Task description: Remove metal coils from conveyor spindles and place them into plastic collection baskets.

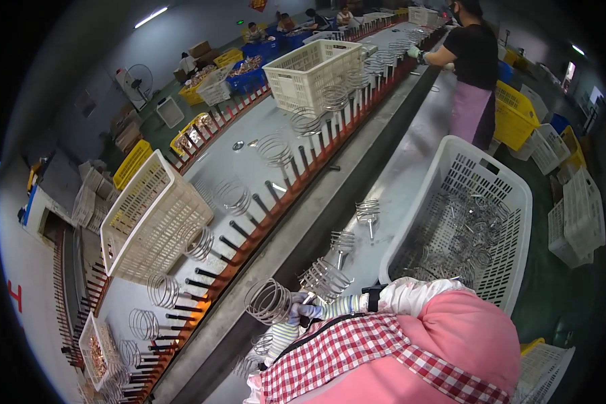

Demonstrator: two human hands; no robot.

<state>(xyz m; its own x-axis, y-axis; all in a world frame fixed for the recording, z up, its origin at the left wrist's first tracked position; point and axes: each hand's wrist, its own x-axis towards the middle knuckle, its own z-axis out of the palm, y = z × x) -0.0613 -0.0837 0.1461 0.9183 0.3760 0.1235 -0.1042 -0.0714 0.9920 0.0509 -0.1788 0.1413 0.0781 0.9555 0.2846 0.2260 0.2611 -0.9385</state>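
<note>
Crate (524,222) holds heaped wire coils (478,232), right hand (310,310) curled round a metal stem (309,297), left hand (294,316) too hidden to tell.

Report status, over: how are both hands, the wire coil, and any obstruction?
Left hand, right hand together; separate grips unclear. Metal wire coil just left. Second wire coil crowding close, contact unclear.

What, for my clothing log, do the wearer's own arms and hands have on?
Right arm: pink upper sleeve, white patterned lower sleeve, dark wrist band, pale striped cuff. The left wrist has a similar striped cuff. The hands appear to wear greyish-purple gloves; finer detail is too small to tell.
</note>
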